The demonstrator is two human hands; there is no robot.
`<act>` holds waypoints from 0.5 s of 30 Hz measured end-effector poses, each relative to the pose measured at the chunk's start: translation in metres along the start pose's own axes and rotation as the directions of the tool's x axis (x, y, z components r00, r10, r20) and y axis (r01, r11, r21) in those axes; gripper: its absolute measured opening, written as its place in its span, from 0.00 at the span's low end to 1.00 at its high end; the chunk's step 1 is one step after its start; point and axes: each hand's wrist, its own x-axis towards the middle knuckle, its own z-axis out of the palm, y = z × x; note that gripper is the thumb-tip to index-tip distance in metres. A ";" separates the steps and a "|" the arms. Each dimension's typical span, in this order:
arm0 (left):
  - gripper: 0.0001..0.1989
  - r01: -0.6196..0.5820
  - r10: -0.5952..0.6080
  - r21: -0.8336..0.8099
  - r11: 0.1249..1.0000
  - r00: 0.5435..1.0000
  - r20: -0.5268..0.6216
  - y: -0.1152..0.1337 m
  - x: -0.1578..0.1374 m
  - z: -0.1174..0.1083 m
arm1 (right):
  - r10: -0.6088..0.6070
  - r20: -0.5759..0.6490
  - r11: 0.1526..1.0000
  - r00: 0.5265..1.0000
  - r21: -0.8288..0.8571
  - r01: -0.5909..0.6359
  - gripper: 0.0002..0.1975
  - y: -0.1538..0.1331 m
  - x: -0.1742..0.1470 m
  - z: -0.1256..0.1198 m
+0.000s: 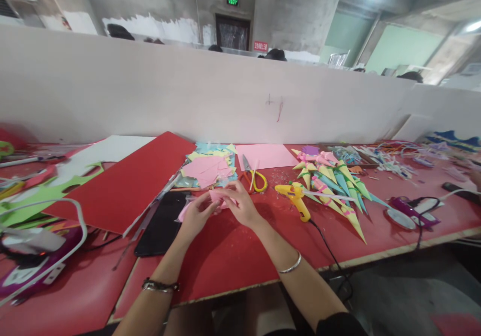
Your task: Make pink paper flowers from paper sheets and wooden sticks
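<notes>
Both hands meet over the red table, fingers closed on a small piece of pink foam sheet or paper. My left hand pinches its left side, and my right hand grips the right side from above. Fingers partly cover the piece, so its full shape is hidden. Just beyond lies a pile of cut pink pieces on yellow and blue ones. Scissors with a red and yellow handle rest behind my right hand. To the right lies a yellow glue gun with its cord trailing off the table edge.
A black phone-like slab lies left of my left hand, near a large red sheet. Yellow, green and blue paper cones are heaped at right. Purple power strips sit farther out. A white partition closes off the back.
</notes>
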 end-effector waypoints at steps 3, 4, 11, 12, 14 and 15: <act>0.24 0.025 -0.024 -0.034 0.999 1.000 0.011 -0.001 0.000 0.000 | 0.008 -0.007 1.000 1.000 0.008 -0.008 0.14 0.002 0.000 0.001; 0.24 0.032 -0.032 -0.044 0.999 0.999 0.014 -0.001 0.000 0.000 | 0.012 -0.012 1.000 1.000 0.008 -0.012 0.13 0.002 -0.001 0.001; 0.24 0.080 -0.075 -0.098 0.992 0.996 0.049 0.002 0.000 0.001 | -0.036 0.013 0.998 0.999 -0.044 0.036 0.12 0.001 -0.003 0.001; 0.24 0.083 -0.078 -0.104 0.991 0.996 0.053 0.002 -0.001 0.001 | -0.043 0.010 0.998 0.999 -0.041 0.044 0.12 0.001 -0.003 0.001; 0.22 0.087 -0.080 -0.113 0.990 0.995 0.060 0.002 -0.001 0.001 | -0.057 0.019 0.998 0.998 -0.033 0.058 0.12 0.000 -0.003 0.000; 0.22 0.088 -0.081 -0.115 0.989 0.995 0.064 0.003 -0.001 0.000 | -0.061 0.032 0.998 0.998 -0.028 0.062 0.13 0.000 -0.003 0.000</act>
